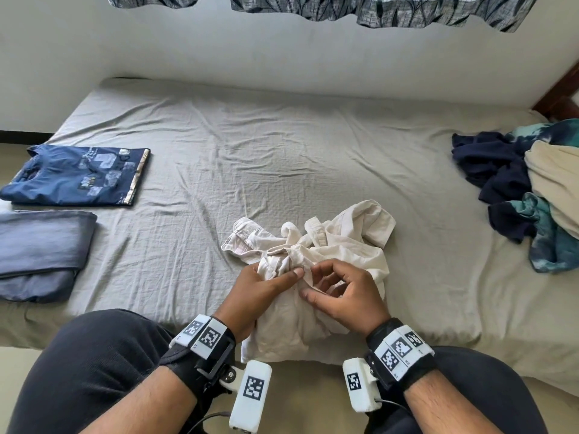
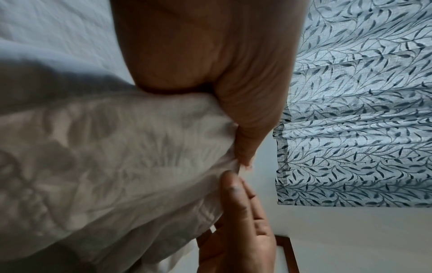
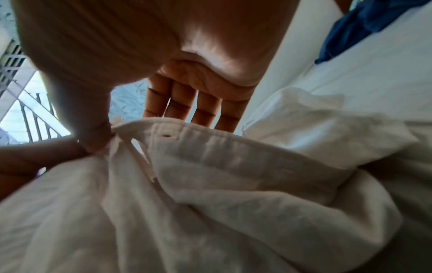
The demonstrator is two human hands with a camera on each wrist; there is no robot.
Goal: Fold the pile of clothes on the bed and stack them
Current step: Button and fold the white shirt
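A crumpled cream cotton shirt (image 1: 316, 264) lies at the near edge of the bed with the wrinkled grey sheet (image 1: 250, 145). The left hand (image 1: 260, 292) holds a bunch of the shirt, thumb on top. The right hand (image 1: 341, 292) pinches the shirt edge beside it. 2 folded blue clothes (image 1: 78, 175) lie far left. An unfolded pile of clothes (image 1: 532, 189) sits far right.

We see a plain white wall (image 1: 282, 57) across the upper frame. A leaf-patterned curtain (image 1: 344, 6) hangs at the top edge. A beige floor (image 1: 18, 158) shows at left. A dark wooden frame (image 1: 560, 92) occupies the upper right corner. Daylight is soft.
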